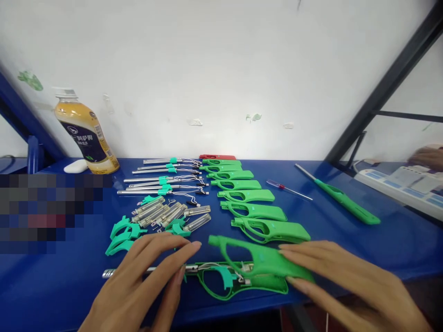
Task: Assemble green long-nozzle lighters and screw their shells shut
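Note:
Near the table's front edge lies an opened lighter: a green lower shell half (266, 285) holding wires and a teal trigger (226, 276), with a metal tube (191, 269) running out to the left. My left hand (145, 276) curves over this tube, thumb and fingers closed around it close to the shell; the exact contact is partly hidden. My right hand (349, 281) grips the wide end of a matching green shell half (263, 259) between thumb and fingers. That half is tilted just above the lower one, partly covering it.
Several green shells (256, 211) and a red one (218, 157) form a column behind. Wired metal tubes (148, 180), clear fuel tanks (155, 212) and teal triggers (121, 237) lie left. A screwdriver (289, 188), finished green lighter (346, 198) and drink bottle (86, 133) stand farther out.

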`<state>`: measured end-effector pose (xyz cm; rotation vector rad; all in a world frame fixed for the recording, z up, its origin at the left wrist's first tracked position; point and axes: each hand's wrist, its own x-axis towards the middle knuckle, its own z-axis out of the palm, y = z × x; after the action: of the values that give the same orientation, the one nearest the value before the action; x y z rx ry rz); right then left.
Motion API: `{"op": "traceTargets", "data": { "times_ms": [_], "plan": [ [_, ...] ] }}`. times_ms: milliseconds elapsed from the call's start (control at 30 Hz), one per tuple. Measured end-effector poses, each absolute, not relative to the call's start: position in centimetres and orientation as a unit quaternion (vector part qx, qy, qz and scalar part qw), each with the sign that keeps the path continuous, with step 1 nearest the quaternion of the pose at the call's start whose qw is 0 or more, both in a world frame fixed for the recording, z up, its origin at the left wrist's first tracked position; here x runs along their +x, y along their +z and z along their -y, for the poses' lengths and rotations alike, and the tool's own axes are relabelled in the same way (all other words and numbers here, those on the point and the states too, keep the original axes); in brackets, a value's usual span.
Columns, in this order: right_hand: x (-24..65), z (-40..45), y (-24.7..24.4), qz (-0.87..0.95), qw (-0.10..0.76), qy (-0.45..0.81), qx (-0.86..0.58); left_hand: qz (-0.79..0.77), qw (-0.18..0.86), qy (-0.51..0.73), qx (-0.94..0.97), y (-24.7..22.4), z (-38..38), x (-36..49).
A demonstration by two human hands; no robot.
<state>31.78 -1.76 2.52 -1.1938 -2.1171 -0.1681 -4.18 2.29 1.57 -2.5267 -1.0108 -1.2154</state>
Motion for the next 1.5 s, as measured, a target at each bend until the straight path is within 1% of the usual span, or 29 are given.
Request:
{"op": "traceTargets", "data": {
  "times_ms": [100, 267, 467, 633, 733, 933, 1167, 1367, 1500],
  "plan": [
    [30.7, 1.0, 2.5, 0.837, 0.334, -0.055, -0.43, 0.353, 0.082, -0.382, -0.85, 1.6, -2.4, -4.0],
    [32.6, 1.7, 1.2, 0.818, 0.332, -0.063, -0.465, 0.342, 0.037, -0.334, -0.878, 1.5, -2.7, -3.1],
    [33.4, 2.3, 0.7, 0.788, 0.363, -0.06, -0.494, 0.333, -0.012, -0.298, -0.894, 1.2, -2.9, -2.6],
    [31.0, 1.5, 1.9, 0.789, 0.399, -0.058, -0.464, 0.326, -0.017, -0.314, -0.892, 1.3, -3.1, -2.4],
    [29.9, 1.2, 2.3, 0.792, 0.406, -0.047, -0.453, 0.319, -0.026, -0.324, -0.89, 1.3, -3.1, -2.3],
    [29.8, 1.2, 2.0, 0.79, 0.402, -0.052, -0.46, 0.321, -0.039, -0.334, -0.885, 1.5, -3.1, -1.9],
    [30.1, 1.1, 1.7, 0.791, 0.399, -0.044, -0.461, 0.324, -0.006, -0.363, -0.874, 1.8, -2.9, -1.3],
    [30.2, 1.0, 1.8, 0.797, 0.391, -0.044, -0.458, 0.338, -0.061, -0.358, -0.868, 1.5, -2.7, -2.0],
    [30.6, 1.1, 1.7, 0.801, 0.381, -0.056, -0.459, 0.352, -0.071, -0.372, -0.856, 2.2, -2.7, -1.7]
  ]
}}
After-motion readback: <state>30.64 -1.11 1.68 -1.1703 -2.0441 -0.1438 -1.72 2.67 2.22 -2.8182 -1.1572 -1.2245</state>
